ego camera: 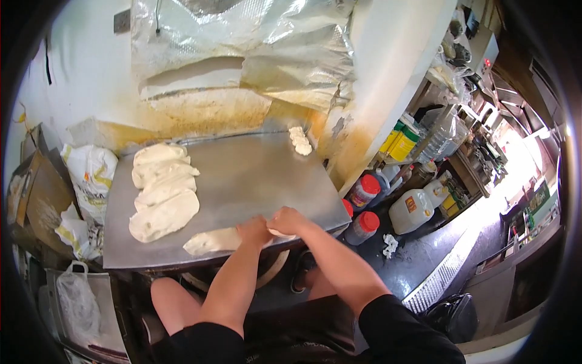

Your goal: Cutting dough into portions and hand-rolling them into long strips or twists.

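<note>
A long strip of pale dough (213,241) lies along the near edge of the metal-topped table (245,182). My left hand (254,231) grips this strip near its right part, fingers curled over it. Right beside it, my right hand (287,221) holds the strip's right end, and a bit of dough shows below the fingers. Whether the dough runs unbroken between the hands is hidden. At the table's left, several thick folds of dough (164,195) lie overlapping in a row. Several small dough pieces (300,141) sit in a line at the far right corner.
A plastic-covered wall (254,68) rises behind the table. White woven sacks (91,182) stand at its left. Red-lidded jars (362,229) and a white jerrycan (410,211) stand on the floor at right, near a drain grate (441,268). Shelves hold yellow tins (403,143).
</note>
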Demonstrator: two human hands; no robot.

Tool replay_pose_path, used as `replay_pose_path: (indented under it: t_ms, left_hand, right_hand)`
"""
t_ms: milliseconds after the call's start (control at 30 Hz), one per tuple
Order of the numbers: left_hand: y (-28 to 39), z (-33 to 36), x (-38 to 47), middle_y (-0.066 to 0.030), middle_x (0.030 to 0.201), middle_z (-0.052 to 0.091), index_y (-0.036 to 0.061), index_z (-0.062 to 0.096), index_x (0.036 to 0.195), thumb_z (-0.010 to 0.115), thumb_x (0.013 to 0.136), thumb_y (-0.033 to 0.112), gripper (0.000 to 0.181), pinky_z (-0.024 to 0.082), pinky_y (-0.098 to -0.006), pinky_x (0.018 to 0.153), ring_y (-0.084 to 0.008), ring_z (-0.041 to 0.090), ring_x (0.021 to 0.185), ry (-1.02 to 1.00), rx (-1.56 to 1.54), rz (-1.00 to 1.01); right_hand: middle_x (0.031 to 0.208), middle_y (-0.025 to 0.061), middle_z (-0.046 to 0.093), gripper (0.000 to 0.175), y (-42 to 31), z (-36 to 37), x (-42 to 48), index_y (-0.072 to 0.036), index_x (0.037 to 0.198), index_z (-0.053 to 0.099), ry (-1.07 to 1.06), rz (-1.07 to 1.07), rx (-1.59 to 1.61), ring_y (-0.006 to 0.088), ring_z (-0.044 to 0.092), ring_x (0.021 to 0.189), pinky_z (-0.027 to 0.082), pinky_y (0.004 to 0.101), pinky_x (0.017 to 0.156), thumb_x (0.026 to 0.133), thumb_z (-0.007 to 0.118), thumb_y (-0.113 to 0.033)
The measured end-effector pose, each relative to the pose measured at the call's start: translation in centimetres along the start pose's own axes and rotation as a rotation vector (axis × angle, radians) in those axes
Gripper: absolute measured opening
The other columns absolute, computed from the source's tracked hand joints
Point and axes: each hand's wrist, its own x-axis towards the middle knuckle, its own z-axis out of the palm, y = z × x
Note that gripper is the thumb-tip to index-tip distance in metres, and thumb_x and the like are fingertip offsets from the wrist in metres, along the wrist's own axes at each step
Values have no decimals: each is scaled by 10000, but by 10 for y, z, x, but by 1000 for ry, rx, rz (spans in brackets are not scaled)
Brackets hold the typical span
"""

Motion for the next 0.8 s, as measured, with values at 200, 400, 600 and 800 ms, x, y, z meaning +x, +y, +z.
replay_pose_path:
  t_ms: [200,400,600,800]
  left_hand:
    - [22,-12,-19,-129,1446,718,124,665,1425,745,875,599,731,450,-531,1146,-305,658,1375,-36,50,153]
    - [-35,15,-42,-118,1176,711,96,651,1261,796,815,549,651,461,-489,1056,-292,676,1171,339,269,261]
    - [-45,21,-52,-105,949,734,104,674,985,807,815,410,375,483,-436,898,-297,720,987,574,-36,452]
    - [-32,18,-33,-89,1016,788,140,736,1029,746,859,473,374,498,-466,911,-302,749,985,309,115,280]
  right_hand:
    - [1442,200,688,429,69,32,37,-183,1420,686,572,-292,-602,481,694,1156,573,555,987,1048,670,-397]
    - [1390,291,677,466,35,96,-10,-56,1353,702,564,-190,-318,495,639,1297,529,534,1073,1093,612,-431]
    - [1128,267,771,422,8,92,-21,9,1121,741,469,-71,351,441,732,1126,570,496,960,1031,629,-387]
    - [1006,276,782,440,16,107,28,20,1019,779,546,152,189,472,756,1010,596,512,899,998,655,-401]
